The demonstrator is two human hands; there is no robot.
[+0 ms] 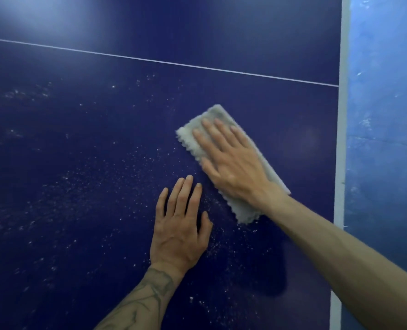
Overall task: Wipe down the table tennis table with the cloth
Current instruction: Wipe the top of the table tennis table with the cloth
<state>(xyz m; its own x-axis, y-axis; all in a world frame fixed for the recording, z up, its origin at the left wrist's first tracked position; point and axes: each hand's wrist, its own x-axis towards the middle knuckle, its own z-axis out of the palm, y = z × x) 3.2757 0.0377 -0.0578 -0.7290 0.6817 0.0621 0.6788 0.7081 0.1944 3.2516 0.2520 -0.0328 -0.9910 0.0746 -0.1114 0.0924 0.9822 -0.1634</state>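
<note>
Dark blue worktop (102, 163) mostly unwiped by my read: white specks cover the left and centre, and only the strip by the right edge looks clean. Folded cloth (221, 114) lies flat there under the right hand (231, 163), fingers straight, pressing. Left hand (181, 232) rests flat beside it, holding nothing.

Pale cloth (217, 114) on the blue table (102, 144)
It lies flat and slanted; white specks (131, 163) cover the table left of it.

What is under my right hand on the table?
A folded pale cloth lies under the right hand, flat on the blue table. Whether dust lies beneath the cloth cannot be seen.
</note>
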